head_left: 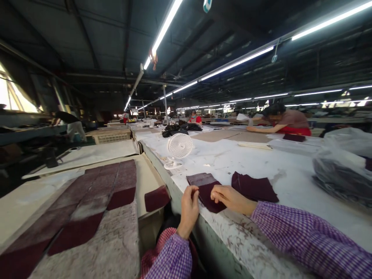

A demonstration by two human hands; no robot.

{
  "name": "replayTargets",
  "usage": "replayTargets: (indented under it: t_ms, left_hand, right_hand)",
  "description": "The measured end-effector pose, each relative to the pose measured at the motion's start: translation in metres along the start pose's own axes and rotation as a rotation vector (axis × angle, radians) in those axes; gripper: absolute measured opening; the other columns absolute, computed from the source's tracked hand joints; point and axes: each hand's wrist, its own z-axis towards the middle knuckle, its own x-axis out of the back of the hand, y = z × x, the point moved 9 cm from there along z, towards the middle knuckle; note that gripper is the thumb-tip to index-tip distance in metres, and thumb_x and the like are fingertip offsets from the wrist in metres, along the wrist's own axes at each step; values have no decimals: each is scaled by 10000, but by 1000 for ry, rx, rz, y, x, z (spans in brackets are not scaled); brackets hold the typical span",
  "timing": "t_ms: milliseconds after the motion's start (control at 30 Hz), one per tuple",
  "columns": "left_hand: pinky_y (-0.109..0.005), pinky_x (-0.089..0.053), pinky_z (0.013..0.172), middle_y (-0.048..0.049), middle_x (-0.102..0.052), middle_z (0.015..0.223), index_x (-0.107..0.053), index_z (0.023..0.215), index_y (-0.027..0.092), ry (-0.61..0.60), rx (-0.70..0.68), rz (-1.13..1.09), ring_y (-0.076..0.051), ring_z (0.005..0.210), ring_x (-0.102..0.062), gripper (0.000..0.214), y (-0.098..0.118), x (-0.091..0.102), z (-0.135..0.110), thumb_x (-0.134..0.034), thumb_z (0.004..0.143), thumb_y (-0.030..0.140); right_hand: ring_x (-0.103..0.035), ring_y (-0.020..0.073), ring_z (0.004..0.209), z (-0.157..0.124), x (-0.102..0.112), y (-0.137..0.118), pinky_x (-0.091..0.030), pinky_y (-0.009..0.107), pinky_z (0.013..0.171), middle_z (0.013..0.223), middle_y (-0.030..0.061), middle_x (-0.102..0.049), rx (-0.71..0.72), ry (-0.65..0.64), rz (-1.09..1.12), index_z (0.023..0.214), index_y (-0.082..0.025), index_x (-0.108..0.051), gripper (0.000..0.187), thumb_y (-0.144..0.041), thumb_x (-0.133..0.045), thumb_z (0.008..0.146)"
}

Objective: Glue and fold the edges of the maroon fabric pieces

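A dark maroon fabric piece [210,197] lies at the near edge of the white-covered table, with a greyish piece [201,178] behind it. My left hand [189,209] is at its left edge, thumb and forefinger pinched together. Over the right part of the same piece, my right hand [232,198] is closed with fingers curled in. Anything between the fingertips of either hand is too small to make out. Beyond my right hand lies a small stack of maroon pieces [255,187].
A white clip fan [179,146] stands on the table [293,182]. Left, a lower surface carries rows of maroon pieces [122,198], and a loose maroon piece [157,198] hangs at its edge. A plastic bag [343,166] sits right. A person [290,120] leans over the table's far side.
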Motion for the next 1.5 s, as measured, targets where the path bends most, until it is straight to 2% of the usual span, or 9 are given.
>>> replayTargets:
  t_ms: [167, 267, 433, 833, 933, 1067, 1200, 1367, 1500]
  left_hand:
    - [-320, -426, 799, -54, -576, 887, -562, 911, 180, -46, -71, 13, -183, 865, -550, 113, 10, 3, -18, -460, 861, 191]
    - [-331, -429, 817, -58, -594, 891, -570, 914, 178, -56, -51, 14, -184, 877, -560, 137, 7, 4, -21, -442, 865, 174]
    - [-331, -438, 830, -50, -621, 898, -575, 922, 178, -88, -23, 23, -180, 875, -582, 139, 2, 5, -20, -483, 824, 146]
    - [-330, -442, 818, -41, -598, 875, -571, 901, 173, -127, -40, 122, -175, 862, -565, 145, 10, -1, -18, -552, 764, 128]
    - [-327, -438, 824, -46, -603, 890, -578, 905, 171, -108, -30, 84, -176, 874, -566, 136, 9, 1, -19, -536, 781, 135]
    - [-313, -443, 825, -48, -614, 893, -579, 915, 169, -10, 6, -38, -171, 875, -574, 128, 8, 14, -26, -471, 847, 178]
    - [-317, -434, 811, -48, -598, 846, -589, 848, 171, 54, -106, 62, -177, 850, -549, 136, 29, 23, -32, -465, 876, 219]
    - [-330, -427, 808, -59, -602, 855, -617, 822, 178, -261, -311, 285, -191, 865, -519, 172, 56, -13, -28, -461, 883, 219]
    - [-349, -430, 813, -68, -581, 912, -636, 980, 183, -390, -246, 482, -212, 886, -506, 181, 40, -33, -16, -529, 838, 220]
  right_hand:
    - [-555, 139, 728, -9, -1, -16, -450, 267, 687, 827, 32, -598, 42, -104, 10, 869, -167, -557, 207, -367, -506, 870]
    - [-544, 168, 812, -16, -4, -28, -454, 292, 732, 915, 50, -591, 156, -136, -155, 933, -167, -563, 339, -437, -659, 752]
    - [-516, 172, 860, -24, -15, -49, -424, 312, 791, 897, 66, -598, 378, -102, -425, 897, -161, -592, 218, -227, -386, 927]
    - [-503, 193, 823, -26, -20, -55, -418, 321, 716, 871, 94, -590, 374, -85, -483, 894, -154, -600, 243, -220, -366, 907]
    - [-499, 183, 788, -21, -18, -49, -410, 317, 713, 835, 88, -580, 297, -45, -394, 831, -151, -576, 246, -192, -345, 902]
    - [-480, 127, 661, -17, -3, -22, -398, 261, 628, 773, 24, -561, 62, -6, 26, 781, -166, -533, 155, -232, -422, 867]
    - [-444, 108, 601, -18, -1, 3, -373, 244, 571, 707, -10, -518, -113, -17, 296, 780, -158, -540, 169, -299, -467, 839]
    - [-493, 130, 664, -17, -6, 20, -418, 274, 650, 714, -11, -553, -185, 30, 386, 771, -162, -578, 154, -304, -522, 789]
    - [-532, 157, 691, -22, 41, 56, -467, 300, 666, 668, -7, -565, -308, 408, 447, 656, -196, -528, 124, -283, -521, 744]
